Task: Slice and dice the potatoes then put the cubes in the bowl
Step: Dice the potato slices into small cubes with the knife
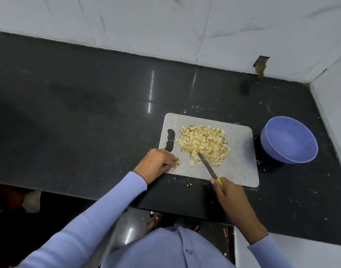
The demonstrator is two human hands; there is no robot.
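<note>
A heap of small yellow potato cubes (pixel 203 144) lies on a pale grey cutting board (pixel 241 163). My right hand (pixel 228 192) grips a yellow-handled knife (pixel 208 166) whose blade tip touches the near edge of the heap. My left hand (pixel 158 163) rests at the board's near left corner, its curled fingers pinching a few potato bits (pixel 177 163). One loose cube (pixel 192 163) sits between the two hands. A blue bowl (pixel 288 140) stands to the right of the board, tilted and with nothing inside.
The board lies on a black stone counter (pixel 88 113) with scattered crumbs around it. White tiled walls (pixel 165 26) close off the back and the right side. The counter's front edge runs just below my hands.
</note>
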